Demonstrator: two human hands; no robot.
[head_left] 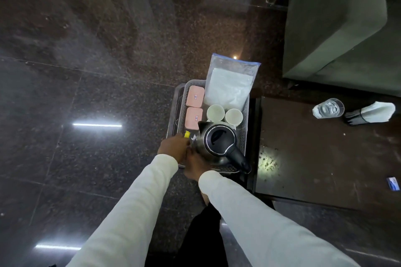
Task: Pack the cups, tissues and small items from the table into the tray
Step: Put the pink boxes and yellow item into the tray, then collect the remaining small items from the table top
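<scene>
Nearest, the left hand (173, 145) and right hand (195, 163) are pressed together over small yellow-tipped sachets (188, 136) inside the grey perforated plastic tray (244, 119), beside the steel kettle (219, 142); the pinch itself cannot be told. Light, slippery sachets are best edge-pinched.

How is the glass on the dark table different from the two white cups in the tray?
The glass is clear; the two white cups are opaque. The glass lies on its side on the dark table, outside the tray, while the cups stand upright inside it, beside the kettle. The glass is alone; the cups sit as a pair. All three look empty.
</scene>
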